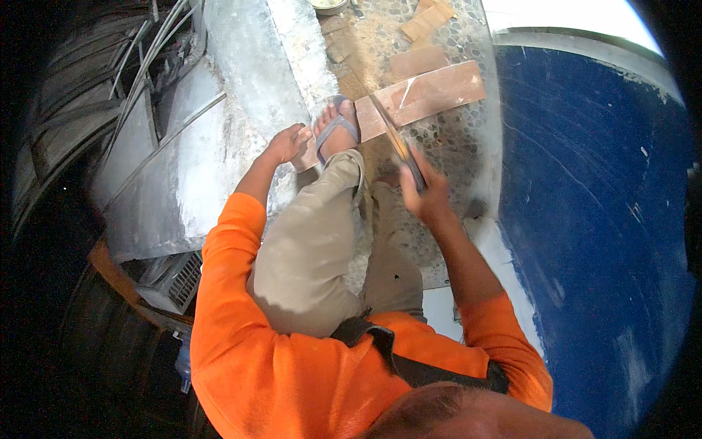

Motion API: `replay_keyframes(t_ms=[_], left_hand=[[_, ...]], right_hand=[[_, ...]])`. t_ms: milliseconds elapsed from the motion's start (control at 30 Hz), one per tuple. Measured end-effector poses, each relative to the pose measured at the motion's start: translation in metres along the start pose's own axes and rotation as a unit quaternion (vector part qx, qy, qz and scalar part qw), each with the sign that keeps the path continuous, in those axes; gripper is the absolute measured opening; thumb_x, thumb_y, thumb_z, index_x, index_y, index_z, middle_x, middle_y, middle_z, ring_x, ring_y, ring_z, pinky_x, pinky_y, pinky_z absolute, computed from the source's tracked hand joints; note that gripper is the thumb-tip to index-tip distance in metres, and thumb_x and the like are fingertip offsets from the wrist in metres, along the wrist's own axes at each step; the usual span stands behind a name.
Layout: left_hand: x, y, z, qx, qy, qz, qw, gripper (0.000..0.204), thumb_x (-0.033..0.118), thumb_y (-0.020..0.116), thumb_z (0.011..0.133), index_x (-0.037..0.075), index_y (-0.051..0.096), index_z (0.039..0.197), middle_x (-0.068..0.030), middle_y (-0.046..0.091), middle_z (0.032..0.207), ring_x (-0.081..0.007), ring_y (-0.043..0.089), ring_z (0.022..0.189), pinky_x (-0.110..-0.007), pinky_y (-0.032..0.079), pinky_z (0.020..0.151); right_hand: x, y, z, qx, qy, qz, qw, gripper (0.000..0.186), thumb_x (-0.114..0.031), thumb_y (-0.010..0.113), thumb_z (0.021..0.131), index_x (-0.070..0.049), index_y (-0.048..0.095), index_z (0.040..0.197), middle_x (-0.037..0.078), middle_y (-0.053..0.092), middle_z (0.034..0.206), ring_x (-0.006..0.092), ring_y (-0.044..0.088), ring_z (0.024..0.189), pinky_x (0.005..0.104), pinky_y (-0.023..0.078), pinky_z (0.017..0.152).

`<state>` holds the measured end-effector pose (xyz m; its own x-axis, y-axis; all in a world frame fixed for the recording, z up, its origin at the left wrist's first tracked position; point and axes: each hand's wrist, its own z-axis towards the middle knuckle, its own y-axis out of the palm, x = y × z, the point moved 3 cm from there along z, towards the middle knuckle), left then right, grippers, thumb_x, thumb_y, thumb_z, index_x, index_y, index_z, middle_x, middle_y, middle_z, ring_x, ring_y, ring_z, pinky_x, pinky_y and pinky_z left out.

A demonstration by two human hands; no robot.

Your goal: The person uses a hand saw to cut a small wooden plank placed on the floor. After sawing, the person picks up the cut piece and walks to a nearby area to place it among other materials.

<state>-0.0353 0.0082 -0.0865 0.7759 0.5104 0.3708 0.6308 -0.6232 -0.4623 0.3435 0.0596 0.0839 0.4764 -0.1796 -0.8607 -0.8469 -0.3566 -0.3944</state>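
My sandalled left foot (335, 132) presses on a long light-brown board (439, 90) lying on the pebbled floor (453, 146). My left hand (291, 143) grips the board's near end (308, 155), just left of the foot. In my right hand (425, 189) is a handsaw (401, 148), its blurred blade lying diagonally across the board to the right of the foot. Whether the teeth are in a cut is too unclear to tell.
Loose board offcuts (424, 18) and sawdust lie beyond. A pale, rough slab (190, 168) with thin rods fills the left, above a plastic crate (175, 282). A scuffed blue wall or panel (592, 197) bounds the right. A round container (329, 6) sits at the top.
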Motion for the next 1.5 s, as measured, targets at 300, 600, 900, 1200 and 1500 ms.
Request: replay_keyframes(t_ms=[300,600,900,1200,1500], left_hand=[[-0.009,0.000,-0.009,0.012,-0.027,-0.009,1.000,0.064,0.057,0.055,0.101,0.008,0.057,0.141,-0.0263,0.065,0.130,-0.0404,0.062,0.123,-0.043,0.049,0.103],[0.001,-0.001,-0.006,0.005,-0.006,-0.011,1.000,0.062,0.054,0.056,0.101,0.005,0.057,0.140,-0.0269,0.065,0.131,-0.0413,0.062,0.123,-0.043,0.050,0.103],[-0.002,0.000,-0.003,-0.002,-0.020,-0.012,1.000,0.065,0.056,0.054,0.102,0.006,0.055,0.143,-0.0254,0.063,0.136,-0.0394,0.059,0.128,-0.042,0.047,0.107],[0.003,-0.001,-0.005,-0.011,-0.012,0.016,1.000,0.064,0.053,0.054,0.103,0.003,0.055,0.143,-0.0243,0.062,0.137,-0.0397,0.058,0.129,-0.042,0.045,0.110],[-0.003,-0.002,-0.004,0.013,-0.007,-0.022,1.000,0.057,0.050,0.056,0.102,0.006,0.058,0.139,-0.0259,0.065,0.130,-0.0403,0.060,0.125,-0.042,0.047,0.105]], right_hand=[[-0.017,-0.039,-0.076,-0.068,0.106,0.015,0.992,0.054,-0.018,0.066,0.096,0.000,0.053,0.146,0.027,0.072,0.106,0.0321,0.075,0.095,0.0394,0.057,0.082],[-0.003,-0.006,-0.028,-0.035,0.045,0.009,0.998,0.052,-0.017,0.067,0.096,0.002,0.055,0.143,0.022,0.074,0.096,0.0266,0.075,0.084,0.0348,0.057,0.075],[-0.006,-0.033,-0.078,-0.029,0.066,0.023,0.997,0.048,-0.017,0.063,0.099,0.002,0.056,0.142,0.018,0.073,0.102,0.0215,0.070,0.089,0.0328,0.054,0.079],[0.013,-0.020,-0.062,-0.023,0.030,0.016,0.999,0.050,-0.015,0.064,0.097,0.002,0.055,0.143,0.022,0.072,0.100,0.0289,0.072,0.088,0.0365,0.056,0.074],[0.001,-0.004,-0.022,-0.021,0.059,0.022,0.998,0.050,-0.022,0.065,0.097,0.003,0.057,0.139,0.030,0.067,0.125,0.0400,0.070,0.113,0.0430,0.055,0.095]])
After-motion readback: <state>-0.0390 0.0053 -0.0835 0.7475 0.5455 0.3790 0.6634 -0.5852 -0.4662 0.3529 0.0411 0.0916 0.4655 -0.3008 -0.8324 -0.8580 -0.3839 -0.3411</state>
